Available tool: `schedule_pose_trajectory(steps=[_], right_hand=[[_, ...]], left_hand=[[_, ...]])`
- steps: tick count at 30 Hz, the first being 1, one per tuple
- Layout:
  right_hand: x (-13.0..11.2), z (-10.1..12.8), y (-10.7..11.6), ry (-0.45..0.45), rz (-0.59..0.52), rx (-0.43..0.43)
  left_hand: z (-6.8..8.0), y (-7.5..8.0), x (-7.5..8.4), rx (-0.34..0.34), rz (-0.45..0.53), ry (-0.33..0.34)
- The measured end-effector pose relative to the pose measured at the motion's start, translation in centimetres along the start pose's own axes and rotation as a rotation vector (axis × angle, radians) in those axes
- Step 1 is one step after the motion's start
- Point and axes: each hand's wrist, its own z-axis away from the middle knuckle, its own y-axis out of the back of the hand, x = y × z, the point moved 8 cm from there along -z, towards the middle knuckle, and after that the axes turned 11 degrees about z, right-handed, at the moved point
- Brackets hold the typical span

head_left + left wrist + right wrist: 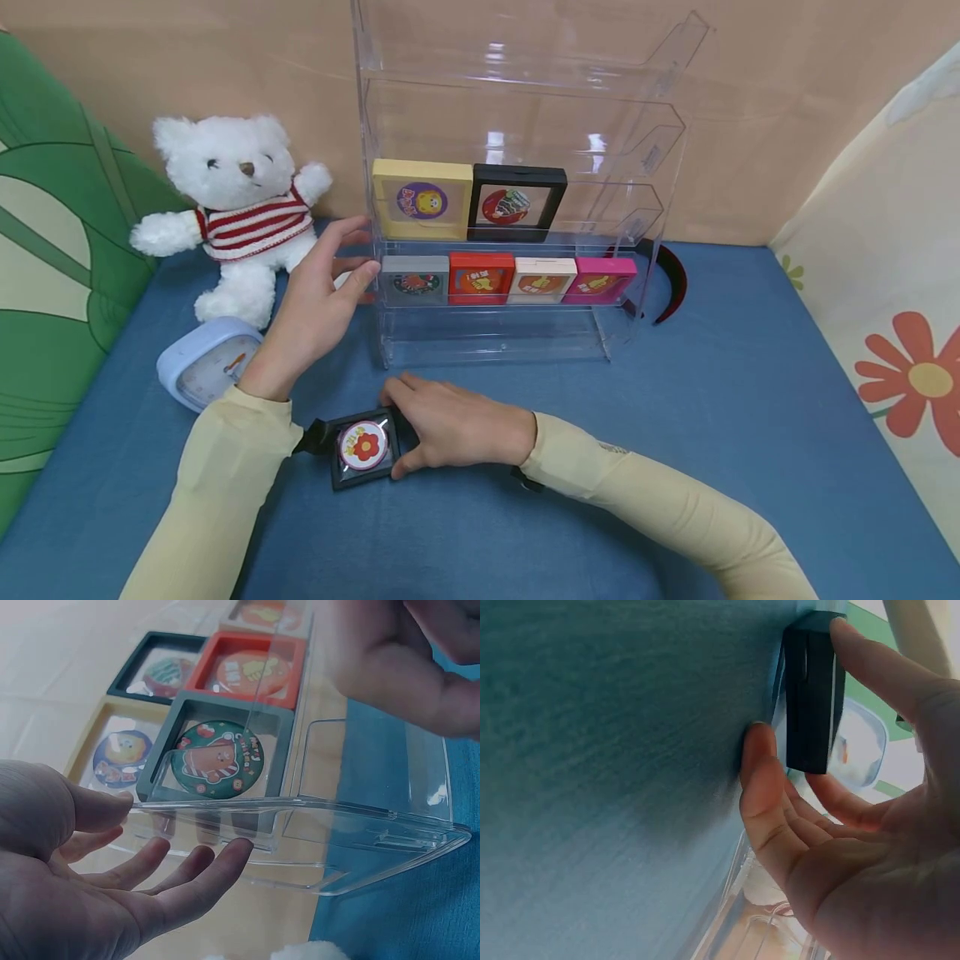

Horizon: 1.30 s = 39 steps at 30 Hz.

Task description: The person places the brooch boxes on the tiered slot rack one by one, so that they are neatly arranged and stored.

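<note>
Head view: right hand (450, 429) pinches the black badge frame (363, 448) on the blue cloth (675, 417), best lifted level; left-wrist view: left hand (90, 900) open beside the clear rack (360, 847); right-wrist view: fingers (761, 795) should grip both frame edges

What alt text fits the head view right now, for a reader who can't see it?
The right hand grips a black framed flower badge lying on the blue table, while the left hand reaches open toward the left edge of a clear acrylic display rack holding six framed badges. A white teddy bear and pale blue clock sit left.
</note>
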Motion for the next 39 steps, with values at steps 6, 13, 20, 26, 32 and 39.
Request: schedule_pose_trajectory(steps=[6,13,20,26,32,39], right_hand=[[-0.1,0.3,0.2,0.012,-0.060,0.018],[0.0,0.5,0.5,0.020,-0.095,0.057],[-0.3,1.2,1.4,0.080,-0.195,0.168],[0.1,2.5,2.2,0.081,-0.241,0.281],[1.0,3.9,2.7,0.018,-0.250,0.329],[1.9,6.1,4.6,-0.024,-0.210,0.468]], left_hand=[[0.0,0.1,0.1,0.007,0.004,-0.006],[0.0,0.1,0.2,0.005,-0.005,-0.011],[-0.2,0.0,0.1,0.003,-0.011,-0.009],[-0.2,0.0,0.1,0.002,-0.005,-0.007],[-0.1,0.0,0.0,0.005,-0.005,0.003],[0.0,-0.1,0.0,0.005,-0.014,0.011]])
